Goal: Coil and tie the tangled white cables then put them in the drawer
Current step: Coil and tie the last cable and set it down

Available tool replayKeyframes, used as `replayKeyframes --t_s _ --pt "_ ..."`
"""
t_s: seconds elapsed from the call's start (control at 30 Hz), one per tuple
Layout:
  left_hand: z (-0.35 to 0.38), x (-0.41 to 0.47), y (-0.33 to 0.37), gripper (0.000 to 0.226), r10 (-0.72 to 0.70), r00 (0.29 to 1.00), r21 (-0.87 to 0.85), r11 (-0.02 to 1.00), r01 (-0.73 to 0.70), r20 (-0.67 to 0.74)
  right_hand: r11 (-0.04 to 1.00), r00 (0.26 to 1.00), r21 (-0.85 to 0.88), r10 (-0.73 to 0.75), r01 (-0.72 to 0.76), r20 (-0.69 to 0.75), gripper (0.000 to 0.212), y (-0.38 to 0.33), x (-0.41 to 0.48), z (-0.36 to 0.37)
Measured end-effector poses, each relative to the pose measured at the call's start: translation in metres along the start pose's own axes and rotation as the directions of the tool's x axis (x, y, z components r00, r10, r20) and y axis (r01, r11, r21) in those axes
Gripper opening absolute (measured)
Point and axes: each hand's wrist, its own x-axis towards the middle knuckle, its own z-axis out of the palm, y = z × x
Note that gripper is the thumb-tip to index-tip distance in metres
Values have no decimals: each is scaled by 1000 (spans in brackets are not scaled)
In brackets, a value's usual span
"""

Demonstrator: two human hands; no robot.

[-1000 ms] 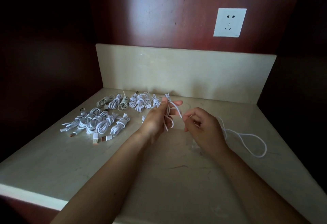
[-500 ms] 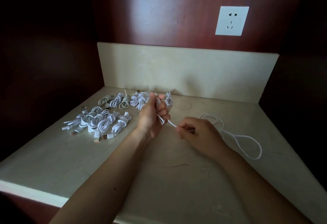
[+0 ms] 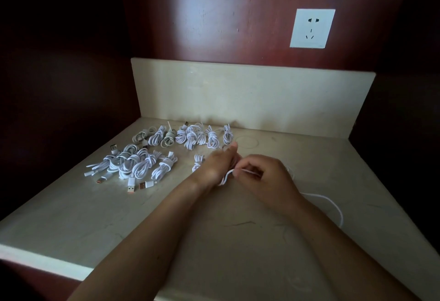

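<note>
My left hand (image 3: pixel 220 165) grips a partly coiled white cable (image 3: pixel 226 177) at the middle of the counter; most of the coil is hidden behind the hand. My right hand (image 3: pixel 264 179) pinches the same cable just right of it. The cable's loose tail (image 3: pixel 333 205) loops over the counter to the right, behind my right forearm. Several tied white cable bundles lie in a back row (image 3: pixel 190 137) and a front-left group (image 3: pixel 140 165). One small bundle (image 3: pixel 198 161) sits just left of my left hand. No drawer is in view.
The beige stone counter (image 3: pixel 166 224) has a raised backsplash (image 3: pixel 250 96) behind and dark wooden walls on both sides. A white wall socket (image 3: pixel 312 28) is mounted above on the right. The counter's front edge (image 3: pixel 42 260) runs at lower left.
Both hands have drawn closer together and lower over the counter. The right hand pulled the cable toward the left hand, and the loose loop on the right has shortened.
</note>
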Motion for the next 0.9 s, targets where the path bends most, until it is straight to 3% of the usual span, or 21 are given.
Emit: replayKeyframes --t_s 0.1,0.2,0.33,0.47,0.57,0.63,0.73,0.8,0.9 --pt "3 -4 0 67 -94 972 -84 990 115 217 988 991 -124 77 -90 -106 19 2 1 -8" --pt "4 -7 2 72 -135 914 -103 977 187 384 976 986 -172 115 -134 -118 23 5 1 -11" --pt "0 -12 7 63 -160 878 -37 980 197 451 995 996 -77 66 -70 -57 18 12 3 -10" --pt "-3 -15 7 46 -90 894 29 996 86 438 998 998 -34 52 -53 -34 26 16 2 -10" --pt "-4 -15 7 47 -11 938 55 998 -9 346 991 993 -91 94 -100 -65 17 22 4 -13" --pt "-4 -11 4 48 94 974 96 989 -116 208 978 989 -158 121 -134 -88 13 25 3 -16" --pt "-4 -6 1 48 229 972 23 973 -228 -48 968 978 -178 152 -176 -141 12 26 1 -16" --pt "-6 -4 2 45 219 959 -75 969 -235 -180 961 975 -206 153 -185 -161 12 24 2 -14" --pt "-8 0 2 47 156 964 -222 954 -203 -215 971 994 -228 55 -76 -95 10 22 1 -10"
